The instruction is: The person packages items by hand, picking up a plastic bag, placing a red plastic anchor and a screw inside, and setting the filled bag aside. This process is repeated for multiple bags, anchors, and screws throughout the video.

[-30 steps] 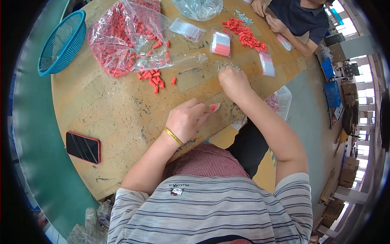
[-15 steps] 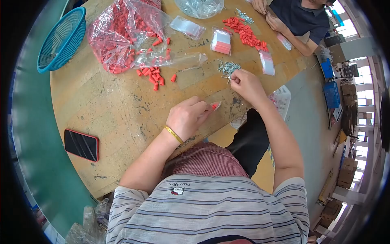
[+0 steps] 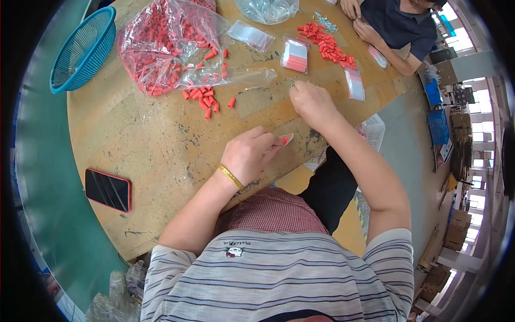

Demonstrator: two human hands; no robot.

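Observation:
My left hand (image 3: 248, 154), with a gold band at the wrist, pinches a small clear bag (image 3: 286, 140) that has something red in it. Farther out, my right hand (image 3: 311, 102) rests with curled fingers over the spot of the small screw pile, covering most of it. A screw tip shows by its fingertips; what they hold, if anything, is hidden. Loose red caps (image 3: 204, 100) lie on the wooden table (image 3: 155, 145) in front of a large clear bag of red caps (image 3: 161, 48).
A blue-green basket (image 3: 84, 51) stands at the far left, a phone (image 3: 108, 190) near the left edge. Packs of small bags (image 3: 294, 54) and a red cap pile (image 3: 328, 45) lie beyond my right hand. Another person (image 3: 397, 27) sits across at the right.
My right hand has moved left and slightly away from me, over the screw pile, which was visible beside it before. My left hand has stayed nearly still with the bag.

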